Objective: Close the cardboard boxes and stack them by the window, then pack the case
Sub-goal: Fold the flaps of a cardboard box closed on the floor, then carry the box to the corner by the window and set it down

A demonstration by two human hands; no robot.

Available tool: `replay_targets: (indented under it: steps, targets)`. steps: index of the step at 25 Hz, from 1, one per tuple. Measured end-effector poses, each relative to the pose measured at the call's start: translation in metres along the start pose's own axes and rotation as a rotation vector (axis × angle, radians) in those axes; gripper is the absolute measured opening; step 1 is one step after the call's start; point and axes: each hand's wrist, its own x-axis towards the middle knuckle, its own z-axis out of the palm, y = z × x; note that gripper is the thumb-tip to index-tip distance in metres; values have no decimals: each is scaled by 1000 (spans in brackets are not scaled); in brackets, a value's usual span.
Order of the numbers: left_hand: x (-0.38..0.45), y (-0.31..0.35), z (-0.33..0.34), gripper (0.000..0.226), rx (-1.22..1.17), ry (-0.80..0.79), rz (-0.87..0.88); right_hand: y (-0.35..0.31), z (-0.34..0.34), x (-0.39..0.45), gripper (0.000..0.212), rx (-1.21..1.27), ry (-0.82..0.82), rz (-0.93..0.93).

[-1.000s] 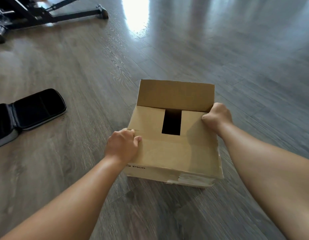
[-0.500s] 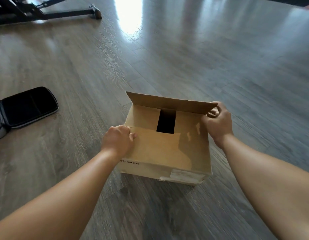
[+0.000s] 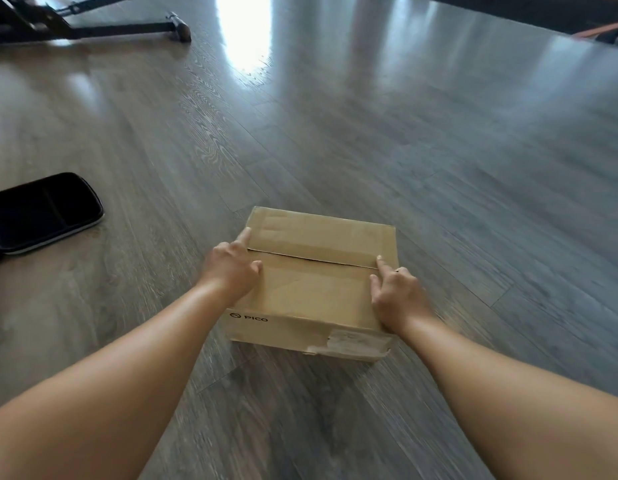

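the cardboard box [image 3: 314,278] is seen on the wood floor [image 3: 439,150], roughly centre of view, w/ both top flaps folded flat so they meet along a thin dark seam across the lid. the near side is marked w/ a small printed logo, and a torn patch of old tape is seen at the near right corner.

the left hand [image 3: 231,268] is laid on the left edge of the lid, index finger stretched fwd along the far flap, thumb out on the near flap, other fingers loosely bent; nothing is gripped, the flaps are only pressed down. the right hand [image 3: 397,296] is laid on the right edge, index finger pointing to the seam end, thumb on the near flap; remaining fingers look tucked over the side, but whether the edge is clasped cannot be told. the hands are prob. placed at opposite seam ends so both flaps are held level and kept from springing up, and so the box can be taken by its sides for lifting.

the black case [image 3: 40,213] is seen lying open on the floor, well apart to the left, partly cut off by the frame edge; it is judged as left for the packing step. a dark metal stand [image 3: 92,26] is seen at the far top left. a bright glare on the floor suggests the window lies ahead, though the window itself is not shown. closing of this box is judged done; carrying and stacking are not yet done.
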Motion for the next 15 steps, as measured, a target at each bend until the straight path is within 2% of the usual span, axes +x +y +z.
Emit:
replay_targets:
  steps: [3,8,15]
  targets:
    - [2,-4,5,54,-61,-33,-13,-14,3,-1,59,18,-5,46]
    - [0,-9,5,51,-200,57,-116,-28,-4,7,74,35,-19,35]
    - [2,-36,-35,42,-163,204,-251,-78,-9,32,61,98,71,-78]
